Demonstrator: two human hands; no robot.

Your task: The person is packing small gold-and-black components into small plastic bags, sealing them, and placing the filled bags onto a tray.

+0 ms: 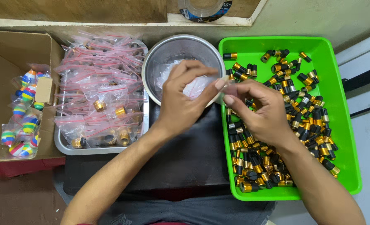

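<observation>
Our forearms reach up over the dark mat (193, 154) toward the steel bowl (168, 54). We pinch a small clear zip bag (201, 85) between both hands above the bowl's near rim: left hand (181, 102) fingers curled on it, right hand (255, 108) gripping its edge, over the green tray (343, 125) right of the bowl.

head camera, straight down, close overhead

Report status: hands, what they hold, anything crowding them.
Left hand and right hand both pinching a small clear plastic bag over the round steel bowl. Green plastic tray of black-and-gold caps under right hand. Nothing blocking.
</observation>
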